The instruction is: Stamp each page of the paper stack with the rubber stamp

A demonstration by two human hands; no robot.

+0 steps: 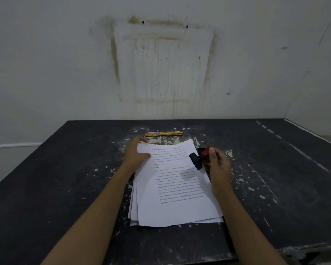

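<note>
- Left hand pinches the top page's far-left corner on the stack, mid-tabletop.
- Right hand grips the stamp, tilted over the stack's right edge.
- Pencils lie beyond.

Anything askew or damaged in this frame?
Yes. The white printed paper stack is fanned and skewed, lower sheets poking out at its left edge. The black tabletop is chipped, with pale flecks around the stack.

Nothing can be read. The top page of the stack carries printed paragraphs and a short bold heading at its left, but the print is too small and blurred.
</note>
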